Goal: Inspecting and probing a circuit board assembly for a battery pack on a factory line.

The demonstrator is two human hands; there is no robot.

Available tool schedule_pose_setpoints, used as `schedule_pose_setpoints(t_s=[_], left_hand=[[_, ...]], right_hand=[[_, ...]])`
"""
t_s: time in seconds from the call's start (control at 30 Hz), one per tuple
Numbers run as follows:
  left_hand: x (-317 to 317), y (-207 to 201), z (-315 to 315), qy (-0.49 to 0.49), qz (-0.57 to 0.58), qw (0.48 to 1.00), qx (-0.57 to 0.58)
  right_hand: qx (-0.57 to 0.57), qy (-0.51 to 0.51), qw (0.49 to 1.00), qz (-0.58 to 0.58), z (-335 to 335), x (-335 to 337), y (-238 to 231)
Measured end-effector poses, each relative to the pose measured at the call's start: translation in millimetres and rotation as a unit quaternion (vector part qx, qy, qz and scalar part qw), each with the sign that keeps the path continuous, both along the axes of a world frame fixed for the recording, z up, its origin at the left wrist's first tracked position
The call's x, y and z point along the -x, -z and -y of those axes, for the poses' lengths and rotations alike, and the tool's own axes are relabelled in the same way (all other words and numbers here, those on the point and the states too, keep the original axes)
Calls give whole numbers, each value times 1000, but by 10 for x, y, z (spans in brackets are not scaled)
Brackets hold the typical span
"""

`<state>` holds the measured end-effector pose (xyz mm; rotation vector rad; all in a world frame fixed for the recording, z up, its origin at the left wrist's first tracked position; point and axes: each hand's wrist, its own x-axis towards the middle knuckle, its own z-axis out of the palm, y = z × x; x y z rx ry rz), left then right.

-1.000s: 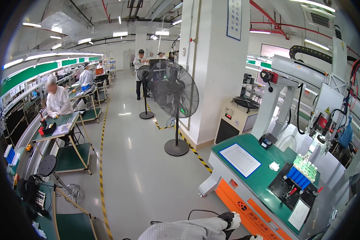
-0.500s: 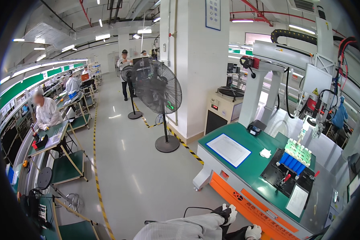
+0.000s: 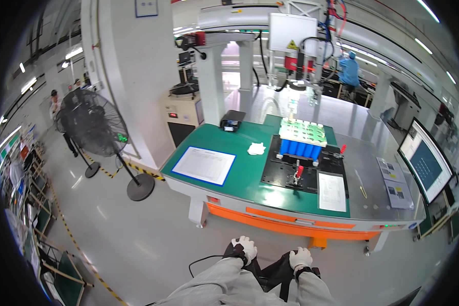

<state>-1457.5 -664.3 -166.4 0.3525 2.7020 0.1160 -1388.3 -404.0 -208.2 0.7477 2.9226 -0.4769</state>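
In a white glove, my left hand [image 3: 246, 248] rests over my left knee, its fingers draped forward with nothing in them. My right hand [image 3: 301, 258], gloved too, lies on the other knee in the same loose way. Dark bands show at both wrists, and a black cable [image 3: 201, 261] loops out beside the left one. Both hands are below and apart from the workbench. On its black fixture plate [image 3: 280, 176] stands a block of blue cylindrical cells [image 3: 302, 149] under a pale green holder [image 3: 305, 131]. Red-handled toggle clamps [image 3: 299, 171] flank the block.
A machine head [image 3: 294, 86] hangs over the cells. The green-topped bench [image 3: 245, 199] carries a blue-edged sheet [image 3: 204, 166], a crumpled white cloth [image 3: 257, 148] and another paper sheet [image 3: 332, 192]. A monitor [image 3: 426, 160] stands right; a floor fan [image 3: 94, 122] stands left. People are farther off.
My view has swung to the right, so the bench now sits at the centre and the monitor shows. Both hands have come fully into view, still on my knees.
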Motion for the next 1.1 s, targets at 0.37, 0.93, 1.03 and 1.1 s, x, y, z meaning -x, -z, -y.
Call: schedule_pose_setpoints(t_s=[0.37,0.93,1.03,1.1], left_hand=[[86,78,189,-26,19,999,19],[155,327,125,-24,30,999,25],[185,399,64,-20,37,999,34],[201,441,19,-3,64,998,19]], right_hand=[[-12,-37,999,22,26,131,-54],[-14,-21,997,74,7,180,-53],[-10,-22,997,73,-21,160,-30],[-3,-22,996,84,-48,150,-32]])
